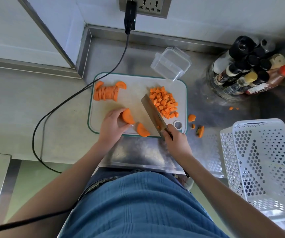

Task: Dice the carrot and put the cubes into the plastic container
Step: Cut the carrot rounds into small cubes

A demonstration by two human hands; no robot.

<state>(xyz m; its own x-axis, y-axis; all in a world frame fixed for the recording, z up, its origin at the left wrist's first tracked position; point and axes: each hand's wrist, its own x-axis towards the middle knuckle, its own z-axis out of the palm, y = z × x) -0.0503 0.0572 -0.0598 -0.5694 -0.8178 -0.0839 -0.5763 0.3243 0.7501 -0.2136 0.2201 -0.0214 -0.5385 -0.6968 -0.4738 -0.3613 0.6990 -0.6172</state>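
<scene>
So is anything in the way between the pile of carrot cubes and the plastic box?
Nothing visible. The carrot cubes lie on the cutting board, and the plastic container stands open just past the board's far right corner, with only bare board between them.

orange carrot cubes (164,103), white green-rimmed cutting board (135,93), white perforated basket (261,162)

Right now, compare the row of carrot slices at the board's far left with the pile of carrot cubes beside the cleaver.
The carrot slices are half-round slabs, while the carrot cubes are small blocks. The slices stand on edge in a tidy overlapping row; the cubes lie in a loose heap. The slices sit clear of the cleaver, whereas the cubes lie against its blade. Both are orange and on the cutting board, with none in the plastic container.
</scene>
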